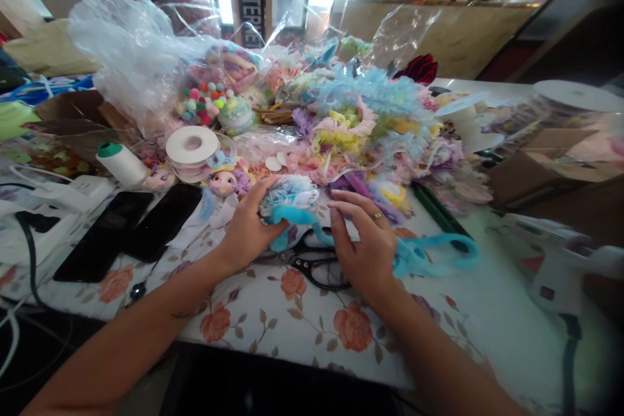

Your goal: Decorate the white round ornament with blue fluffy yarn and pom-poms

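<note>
My left hand (248, 224) is closed around a frilly pale blue and white ball-shaped piece (288, 198) above the table. A fluffy bright blue strip (433, 255) runs from the front of this piece, passes behind my right hand and loops on the table at the right. Beside the piece, my right hand (365, 240) has its fingers stretched out, the tips apart from it; nothing shows between them. Its lower fingers are hidden. Black-handled scissors (312, 263) lie on the floral tablecloth under and between my hands.
Two dark phones (102, 234) lie at left, near a white thread cone (121, 164) and a ribbon spool (192, 145). Ruffled pastel trims (361, 104) and plastic bags (131, 45) heap at the back. A glue gun (556, 260) and cardboard box (541, 166) are at right.
</note>
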`<move>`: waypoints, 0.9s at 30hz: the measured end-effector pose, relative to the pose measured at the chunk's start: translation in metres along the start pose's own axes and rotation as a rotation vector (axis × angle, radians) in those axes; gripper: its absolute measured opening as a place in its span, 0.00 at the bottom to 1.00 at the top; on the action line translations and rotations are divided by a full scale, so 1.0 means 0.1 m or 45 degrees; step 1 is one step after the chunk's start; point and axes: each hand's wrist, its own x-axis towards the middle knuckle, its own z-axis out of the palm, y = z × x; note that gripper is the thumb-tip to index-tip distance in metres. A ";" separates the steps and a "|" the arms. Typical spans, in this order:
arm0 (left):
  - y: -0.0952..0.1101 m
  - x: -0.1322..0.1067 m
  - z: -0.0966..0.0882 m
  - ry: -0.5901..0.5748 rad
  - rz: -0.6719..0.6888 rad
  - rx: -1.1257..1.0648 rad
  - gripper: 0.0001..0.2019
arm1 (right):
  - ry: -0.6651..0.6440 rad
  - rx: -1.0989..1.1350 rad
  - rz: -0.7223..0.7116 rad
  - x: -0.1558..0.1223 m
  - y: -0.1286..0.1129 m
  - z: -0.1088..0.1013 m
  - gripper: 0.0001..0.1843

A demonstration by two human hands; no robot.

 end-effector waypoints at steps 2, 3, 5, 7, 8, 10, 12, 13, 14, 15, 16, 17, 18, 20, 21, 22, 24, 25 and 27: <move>0.00 -0.01 -0.01 0.017 0.079 0.076 0.30 | -0.016 0.022 -0.043 0.01 -0.03 -0.01 0.08; 0.00 -0.01 -0.01 0.021 0.117 0.095 0.29 | -0.052 0.032 -0.068 0.00 -0.05 0.00 0.09; 0.01 -0.01 -0.01 0.019 0.184 0.111 0.28 | -0.171 0.034 -0.109 -0.01 -0.07 0.02 0.14; 0.04 -0.02 0.00 0.005 0.231 0.119 0.27 | -0.279 0.021 -0.107 -0.04 -0.09 0.06 0.16; 0.04 -0.02 0.00 -0.002 0.245 0.129 0.27 | -0.308 0.021 -0.090 -0.05 -0.09 0.09 0.14; 0.05 -0.02 0.00 -0.007 0.267 0.167 0.26 | -0.313 0.065 -0.032 -0.06 -0.10 0.12 0.05; 0.04 -0.01 0.00 0.010 0.290 0.214 0.27 | -0.311 0.204 0.086 -0.06 -0.11 0.11 0.06; 0.03 -0.01 -0.01 0.022 0.300 0.238 0.27 | -0.332 0.309 0.165 -0.05 -0.13 0.10 0.07; 0.02 -0.01 -0.01 0.034 0.305 0.266 0.27 | -0.368 0.412 0.257 -0.04 -0.15 0.08 0.08; 0.01 0.00 -0.02 0.045 0.302 0.296 0.27 | -0.408 0.502 0.342 -0.02 -0.17 0.05 0.08; 0.00 0.00 -0.02 0.053 0.289 0.327 0.27 | -0.446 0.565 0.409 -0.01 -0.20 0.02 0.08; -0.01 0.01 -0.03 0.060 0.267 0.357 0.27 | -0.475 0.600 0.448 0.00 -0.22 -0.01 0.08; -0.02 0.02 -0.03 0.068 0.243 0.380 0.27 | -0.487 0.606 0.456 0.01 -0.25 -0.03 0.07; -0.03 0.03 -0.03 0.083 0.210 0.404 0.28 | -0.477 0.549 0.440 0.01 -0.29 -0.04 0.07; -0.02 0.03 -0.03 0.085 0.209 0.407 0.28 | -0.473 0.500 0.441 0.00 -0.30 -0.04 0.07; -0.02 0.03 -0.03 0.084 0.217 0.405 0.28 | -0.469 0.443 0.454 -0.01 -0.31 -0.03 0.09; 0.00 0.03 -0.01 0.072 0.238 0.386 0.29 | -0.456 0.364 0.473 -0.04 -0.30 0.00 0.12; 0.00 0.02 0.00 0.064 0.237 0.366 0.29 | -0.444 0.356 0.461 -0.05 -0.29 0.02 0.12; 0.01 0.02 0.02 0.059 0.197 0.301 0.28 | -0.412 0.372 0.359 -0.08 -0.27 0.04 0.08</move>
